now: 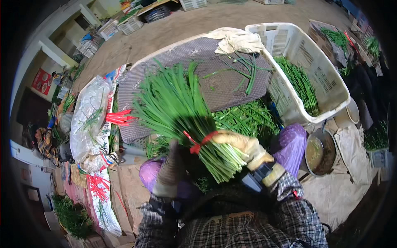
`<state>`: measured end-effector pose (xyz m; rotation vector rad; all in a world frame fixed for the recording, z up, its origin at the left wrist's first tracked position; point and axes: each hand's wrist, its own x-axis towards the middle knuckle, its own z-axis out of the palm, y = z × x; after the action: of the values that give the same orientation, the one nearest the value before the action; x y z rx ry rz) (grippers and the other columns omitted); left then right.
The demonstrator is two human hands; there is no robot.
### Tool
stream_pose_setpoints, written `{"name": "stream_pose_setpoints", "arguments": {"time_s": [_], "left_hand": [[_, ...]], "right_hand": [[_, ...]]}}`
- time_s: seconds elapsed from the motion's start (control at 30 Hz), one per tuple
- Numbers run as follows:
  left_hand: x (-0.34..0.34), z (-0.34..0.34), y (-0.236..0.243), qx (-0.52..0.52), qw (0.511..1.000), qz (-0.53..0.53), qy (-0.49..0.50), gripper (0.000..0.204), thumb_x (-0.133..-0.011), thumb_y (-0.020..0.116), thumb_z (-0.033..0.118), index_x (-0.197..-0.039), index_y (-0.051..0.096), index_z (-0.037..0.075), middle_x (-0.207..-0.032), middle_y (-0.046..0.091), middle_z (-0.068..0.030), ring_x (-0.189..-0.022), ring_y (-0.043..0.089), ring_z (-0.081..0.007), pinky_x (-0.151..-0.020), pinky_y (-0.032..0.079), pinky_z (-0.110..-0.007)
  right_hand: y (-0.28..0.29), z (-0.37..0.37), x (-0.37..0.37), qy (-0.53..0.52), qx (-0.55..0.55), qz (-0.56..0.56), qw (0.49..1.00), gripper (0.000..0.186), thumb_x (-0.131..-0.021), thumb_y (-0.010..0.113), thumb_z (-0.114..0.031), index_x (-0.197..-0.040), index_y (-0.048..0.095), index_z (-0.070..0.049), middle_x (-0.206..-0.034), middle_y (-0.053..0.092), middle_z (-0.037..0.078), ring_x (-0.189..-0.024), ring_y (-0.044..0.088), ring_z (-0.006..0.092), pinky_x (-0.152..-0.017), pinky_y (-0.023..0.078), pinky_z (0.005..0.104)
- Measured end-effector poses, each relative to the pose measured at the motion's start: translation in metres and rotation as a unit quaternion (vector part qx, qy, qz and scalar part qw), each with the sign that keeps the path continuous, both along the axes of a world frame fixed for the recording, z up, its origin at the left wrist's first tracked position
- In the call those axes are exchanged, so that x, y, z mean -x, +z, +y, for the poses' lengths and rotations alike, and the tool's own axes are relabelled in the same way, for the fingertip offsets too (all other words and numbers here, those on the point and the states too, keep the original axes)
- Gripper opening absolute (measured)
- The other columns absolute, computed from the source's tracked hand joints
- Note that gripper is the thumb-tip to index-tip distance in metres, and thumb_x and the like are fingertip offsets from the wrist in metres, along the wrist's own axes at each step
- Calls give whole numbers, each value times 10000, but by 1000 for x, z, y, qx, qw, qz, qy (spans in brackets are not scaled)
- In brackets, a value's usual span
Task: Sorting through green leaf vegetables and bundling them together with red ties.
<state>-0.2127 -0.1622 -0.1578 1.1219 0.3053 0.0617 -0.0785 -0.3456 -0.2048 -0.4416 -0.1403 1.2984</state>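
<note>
Bunch: Long green stalks [178, 99] lie slantwise in front of you above your lap, leaves fanned over the grey padded board [155, 68], pale cut ends pointing down toward your right.
Tie: A red strip [203, 141] circles the stems, its ends showing.
Right hand: Your gloved right hand [242, 148] is clamped on the bunch's stems, beside the strip.
Left hand: Your gloved left hand [169, 171] is raised just left of the bunch; whether its fingers are parted or curled, you cannot tell.
Board's left edge: Spare red strips [120, 118] fan out there.
Right side: A white crate [333, 93] holds more greens [301, 84], near a metal pan [326, 153].
</note>
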Motion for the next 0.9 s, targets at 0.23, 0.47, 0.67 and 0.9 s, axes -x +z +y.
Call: {"name": "stream_pose_setpoints", "arguments": {"time_s": [0.23,0.47,0.67,0.9], "left_hand": [[-94,40,39,86,987,-123,56,598,-861,698,288,-1315,470,-26,-1285,566,-163,-1201,544,-286,-1075,408,-437],[-121,61,51,-43,989,-135,31,505,-828,716,194,-1238,545,-45,-1180,634,-150,-1113,599,-239,-1006,459,-367],[-142,36,40,-97,995,-22,25,410,-831,682,128,-1183,580,-57,-1097,654,-126,-1025,612,-198,-944,481,-305],[-173,-25,62,-398,883,-238,-73,280,-887,610,103,-1121,630,-50,-1090,655,-91,-980,600,-172,-898,471,-321]], "right_hand": [[97,43,-86,36,63,-555,828,682,-772,789,-356,-1310,529,-27,-1070,670,78,-940,622,158,-843,489,282],[138,79,-112,-45,263,-698,664,794,-662,838,-410,-1252,544,31,-1117,664,195,-1063,608,287,-926,474,375],[111,83,-114,-193,264,-608,723,888,-640,845,-429,-1261,488,94,-1250,546,248,-1164,528,340,-999,421,372],[180,-51,-99,-277,162,-570,757,816,-596,871,-426,-1175,528,37,-1106,608,200,-985,590,269,-823,476,330]]}}
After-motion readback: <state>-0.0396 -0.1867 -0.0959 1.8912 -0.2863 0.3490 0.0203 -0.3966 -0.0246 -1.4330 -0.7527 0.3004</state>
